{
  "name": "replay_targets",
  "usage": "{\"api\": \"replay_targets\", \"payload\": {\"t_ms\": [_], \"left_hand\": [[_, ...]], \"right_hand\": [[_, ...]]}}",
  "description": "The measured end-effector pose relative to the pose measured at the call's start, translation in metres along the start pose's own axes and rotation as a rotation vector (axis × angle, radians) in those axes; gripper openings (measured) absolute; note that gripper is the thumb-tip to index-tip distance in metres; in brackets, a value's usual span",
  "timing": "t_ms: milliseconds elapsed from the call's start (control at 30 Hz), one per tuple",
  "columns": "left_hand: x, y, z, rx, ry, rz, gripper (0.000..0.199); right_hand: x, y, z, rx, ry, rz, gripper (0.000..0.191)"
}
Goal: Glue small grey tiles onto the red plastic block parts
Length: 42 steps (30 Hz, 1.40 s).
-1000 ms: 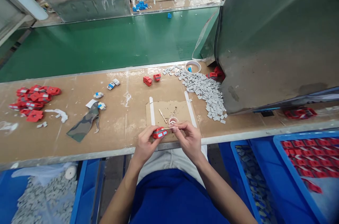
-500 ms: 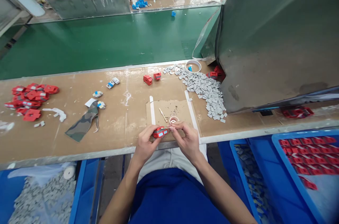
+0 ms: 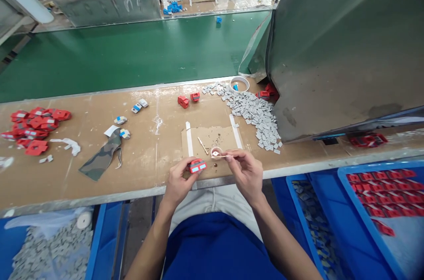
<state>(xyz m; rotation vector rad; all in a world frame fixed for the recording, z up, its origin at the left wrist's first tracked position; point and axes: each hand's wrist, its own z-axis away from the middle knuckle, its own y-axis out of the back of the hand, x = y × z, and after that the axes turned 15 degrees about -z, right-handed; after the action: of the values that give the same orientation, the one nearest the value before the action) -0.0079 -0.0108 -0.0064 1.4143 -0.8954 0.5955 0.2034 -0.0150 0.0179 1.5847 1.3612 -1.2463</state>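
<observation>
Between thumb and fingers, my left hand (image 3: 180, 181) grips a red toy vehicle part (image 3: 198, 165) with light blue window panels facing me. My right hand (image 3: 245, 173) pinches a thin pale stick (image 3: 221, 156), its tip at a small round cup (image 3: 216, 152). What the cup holds is too small to make out. A second pale stick (image 3: 203, 145) lies on the cardboard sheet (image 3: 225, 134) behind my hands. Farther back, two red parts (image 3: 183, 101) rest on the table, left of a spread of small grey tiles (image 3: 255, 114).
Red parts (image 3: 36, 125) are heaped at the far left, near a camouflage cloth strip (image 3: 101, 156). A tape roll (image 3: 239, 84) lies by the tiles. A large metal panel (image 3: 338, 50) rises at right. Blue bins (image 3: 361, 222) flank me. Beyond the green belt (image 3: 132, 54) another person handles a blue part.
My right hand has moved right, taking the stick from the red part to the cup. The red part has shifted slightly left and turned in my left hand.
</observation>
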Motion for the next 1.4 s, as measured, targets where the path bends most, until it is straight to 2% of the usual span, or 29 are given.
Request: {"api": "replay_targets", "payload": {"t_ms": [100,267,333,400,500,600,667,800,900,1167,1400], "left_hand": [[-0.002,-0.001,0.000,-0.005,0.018,0.024,0.022],[-0.004,0.000,0.000,-0.007,0.037,0.045,0.025],[-0.006,0.000,0.000,-0.009,0.032,0.043,0.025],[-0.008,0.001,0.000,-0.015,0.027,0.047,0.025],[-0.010,0.001,0.000,-0.024,0.029,0.057,0.027],[-0.011,0.001,0.000,-0.022,0.035,0.076,0.028],[-0.012,0.002,-0.001,-0.018,0.036,0.086,0.029],[-0.011,0.003,-0.003,-0.022,0.034,0.087,0.029],[-0.011,0.004,-0.003,-0.027,0.019,0.066,0.029],[-0.011,0.004,-0.002,-0.029,0.013,0.054,0.028],[-0.010,0.005,-0.001,-0.018,0.018,0.078,0.030]], "right_hand": [[0.006,0.006,-0.004,-0.006,0.054,0.094,0.009],[0.014,0.003,-0.003,-0.214,0.142,0.233,0.010],[0.015,0.010,-0.008,-0.249,0.164,0.281,0.020],[0.016,0.028,-0.023,-0.217,0.177,0.362,0.025],[0.020,0.070,-0.064,-0.158,0.185,0.619,0.020],[0.025,0.105,-0.109,-0.258,0.171,0.954,0.020],[0.030,0.113,-0.129,-0.391,0.175,1.074,0.017],[0.044,0.101,-0.143,-0.582,0.191,1.140,0.019],[0.053,0.093,-0.141,-0.641,0.200,1.196,0.025],[0.058,0.086,-0.141,-0.656,0.225,1.235,0.029],[0.054,0.079,-0.134,-0.543,0.195,1.095,0.025]]}}
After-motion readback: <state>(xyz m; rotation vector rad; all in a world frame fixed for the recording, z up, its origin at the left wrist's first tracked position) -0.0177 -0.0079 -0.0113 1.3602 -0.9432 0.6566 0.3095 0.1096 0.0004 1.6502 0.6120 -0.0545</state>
